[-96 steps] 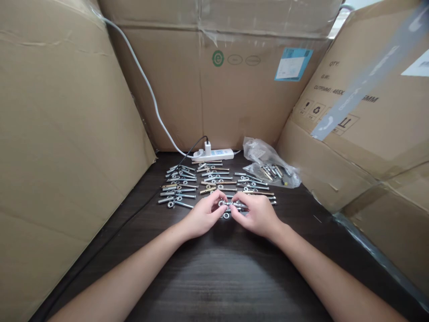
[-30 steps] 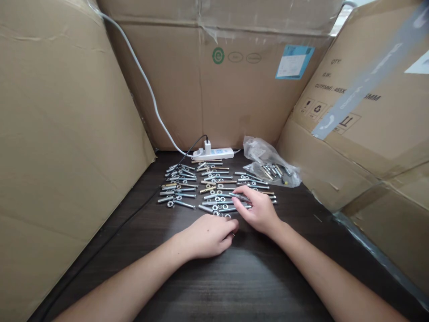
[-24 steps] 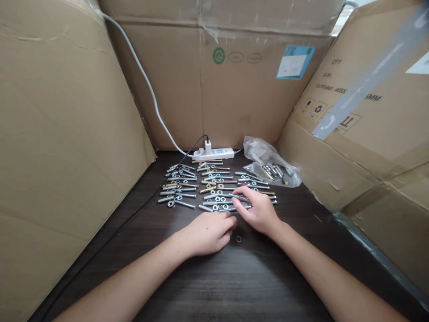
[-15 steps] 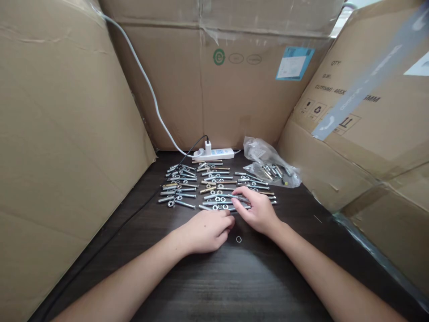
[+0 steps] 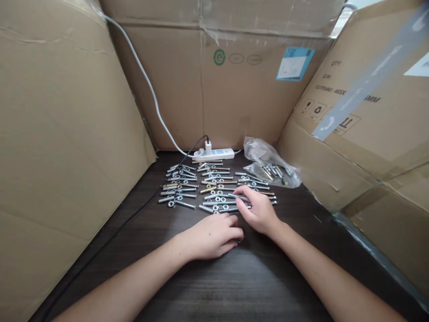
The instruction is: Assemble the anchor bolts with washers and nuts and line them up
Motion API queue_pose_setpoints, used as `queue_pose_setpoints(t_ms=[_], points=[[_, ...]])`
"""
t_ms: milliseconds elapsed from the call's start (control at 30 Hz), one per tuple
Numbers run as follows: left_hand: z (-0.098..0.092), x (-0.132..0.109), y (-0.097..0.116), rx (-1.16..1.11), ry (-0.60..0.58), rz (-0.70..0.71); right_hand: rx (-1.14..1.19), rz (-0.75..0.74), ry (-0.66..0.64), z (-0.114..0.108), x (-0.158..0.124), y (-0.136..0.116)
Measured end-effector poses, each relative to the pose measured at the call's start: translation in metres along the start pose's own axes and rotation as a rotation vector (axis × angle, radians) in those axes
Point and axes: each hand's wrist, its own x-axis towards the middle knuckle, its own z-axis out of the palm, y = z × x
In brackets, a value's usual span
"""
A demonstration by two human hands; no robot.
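Observation:
My left hand point(image 5: 217, 235) lies palm down low over the dark table, its fingers curled. Its fingertips are on a small ring washer point(image 5: 238, 240), which shows only in part beneath them. My right hand point(image 5: 256, 209) reaches in from the right, with thumb and index finger closed on a bolt point(image 5: 232, 195) in the front rows. Just left of those fingertips lie nuts and washers, among them a hex nut point(image 5: 217, 199) and a washer point(image 5: 225, 207). A long bolt point(image 5: 231, 209) rests in the nearest row, partly behind my hands.
Rows of bolts, sleeves, nuts and washers point(image 5: 179, 195) cover the table point(image 5: 214, 290). Behind them is a white power strip point(image 5: 223, 154) with cables. A clear plastic bag point(image 5: 264, 152) holds more bolts. Cardboard boxes point(image 5: 234, 103) wall in the left, back and right.
My left hand has moved right and slightly nearer, from the front row onto the loose washer. My right hand has shifted a little to the right, staying at the bolt.

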Motion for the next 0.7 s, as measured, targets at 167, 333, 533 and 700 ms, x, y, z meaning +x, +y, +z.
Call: queue_pose_setpoints(t_ms=[167, 333, 533, 700], points=[[0.002, -0.002, -0.005, -0.068, -0.032, -0.055, -0.013, 0.004, -0.008, 0.000, 0.001, -0.001], [0.001, -0.002, -0.005, -0.200, -0.008, -0.090, -0.024, 0.007, -0.018, 0.000, 0.001, -0.001], [-0.019, -0.006, -0.014, -0.234, 0.336, -0.236, -0.059, 0.013, -0.049, -0.001, 0.001, 0.000], [-0.024, -0.006, -0.023, -0.145, 0.317, -0.270, -0.002, -0.058, -0.189, -0.004, 0.000, -0.009]])
